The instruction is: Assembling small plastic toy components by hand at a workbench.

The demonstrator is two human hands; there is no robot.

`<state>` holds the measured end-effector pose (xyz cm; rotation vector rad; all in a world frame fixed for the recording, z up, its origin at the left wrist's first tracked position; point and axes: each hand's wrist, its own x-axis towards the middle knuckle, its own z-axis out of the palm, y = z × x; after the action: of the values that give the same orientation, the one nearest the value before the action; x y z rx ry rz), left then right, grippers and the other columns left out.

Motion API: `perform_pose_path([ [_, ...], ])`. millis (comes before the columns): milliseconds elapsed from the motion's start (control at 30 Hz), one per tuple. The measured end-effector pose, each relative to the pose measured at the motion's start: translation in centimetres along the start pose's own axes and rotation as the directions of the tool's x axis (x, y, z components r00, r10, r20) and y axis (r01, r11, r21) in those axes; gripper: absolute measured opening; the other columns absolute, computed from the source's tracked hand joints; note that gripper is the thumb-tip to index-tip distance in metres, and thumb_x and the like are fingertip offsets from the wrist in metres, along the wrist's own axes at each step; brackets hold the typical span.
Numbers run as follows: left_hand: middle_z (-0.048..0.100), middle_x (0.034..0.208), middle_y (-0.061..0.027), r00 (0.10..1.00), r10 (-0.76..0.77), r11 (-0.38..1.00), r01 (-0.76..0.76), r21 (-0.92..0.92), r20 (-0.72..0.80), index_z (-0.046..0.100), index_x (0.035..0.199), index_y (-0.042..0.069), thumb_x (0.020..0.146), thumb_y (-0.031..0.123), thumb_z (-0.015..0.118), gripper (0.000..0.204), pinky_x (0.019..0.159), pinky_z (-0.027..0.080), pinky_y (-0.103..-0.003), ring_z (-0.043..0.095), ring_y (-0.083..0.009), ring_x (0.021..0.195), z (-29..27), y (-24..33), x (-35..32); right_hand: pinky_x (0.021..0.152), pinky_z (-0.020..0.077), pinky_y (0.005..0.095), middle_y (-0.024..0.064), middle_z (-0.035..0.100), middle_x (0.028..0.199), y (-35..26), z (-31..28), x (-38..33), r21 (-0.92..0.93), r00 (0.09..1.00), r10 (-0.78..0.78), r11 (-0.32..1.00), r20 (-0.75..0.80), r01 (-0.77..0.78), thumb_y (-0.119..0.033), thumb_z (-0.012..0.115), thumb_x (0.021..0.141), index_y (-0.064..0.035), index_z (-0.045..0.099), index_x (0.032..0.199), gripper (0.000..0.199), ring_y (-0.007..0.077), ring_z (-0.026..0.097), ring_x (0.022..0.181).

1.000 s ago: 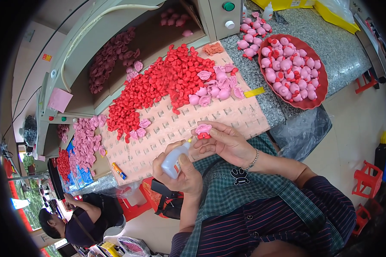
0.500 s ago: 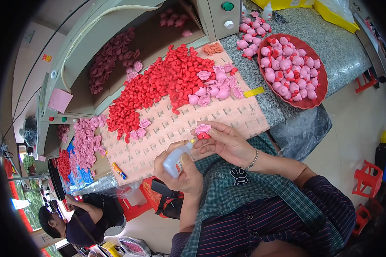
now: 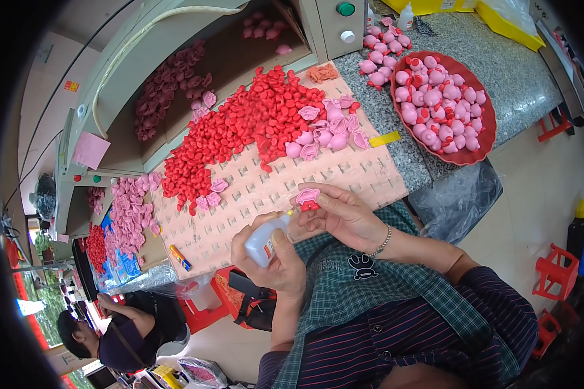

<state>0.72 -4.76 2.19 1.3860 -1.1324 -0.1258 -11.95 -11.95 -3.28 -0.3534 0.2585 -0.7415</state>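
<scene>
Head view, clock centred on the pink-and-red piece, read left to right. Noted at nine o'clock: a heap of pink parts. At eleven, on a slotted mat: a spread of red parts. At seven: left hand, wrapped round a translucent squeeze bottle, long axis running roughly half past seven to half past one, yellow tip uppermost. Judged the governing relation: tip to piece, just beside it at eight o'clock; contact not determinable. Held at clock centre: the piece, pink end toward twelve, red toward six, pinched between thumb and forefinger of the nearer right hand, itself at four. At two, on the speckled worktop: a red bowl of pink-and-red pieces.
</scene>
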Motion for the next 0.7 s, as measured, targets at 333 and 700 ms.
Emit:
perform_pose_path([
  [333,0.063,0.101,-0.0239,1.0,0.009,1.0,-0.009,-0.004,0.013,0.034,0.125,0.001,0.093,-0.004,0.056,0.039,0.081,0.052,-0.033,0.065,-0.0249,0.089,0.05,-0.03,-0.04,0.091,0.0543,0.0356,0.0166,0.065,0.116,-0.14,0.2,0.15,0.067,0.999,-0.003,0.998,0.033,0.001,-0.017,0.049,0.103,-0.0036,0.043,0.143,0.042,0.0212,0.066,0.103],
  [700,0.064,0.099,-0.0244,1.0,0.03,1.0,-0.03,0.008,-0.001,0.035,0.126,0.001,0.094,0.0,0.055,0.038,0.081,0.053,-0.034,0.065,-0.0248,0.088,0.26,0.26,0.18,0.094,0.0533,0.0349,0.0179,0.066,0.114,-0.24,0.18,0.17,0.053,1.0,0.021,0.998,0.015,-0.021,-0.015,0.048,0.103,-0.0007,0.042,0.143,0.042,0.0218,0.067,0.103],
])
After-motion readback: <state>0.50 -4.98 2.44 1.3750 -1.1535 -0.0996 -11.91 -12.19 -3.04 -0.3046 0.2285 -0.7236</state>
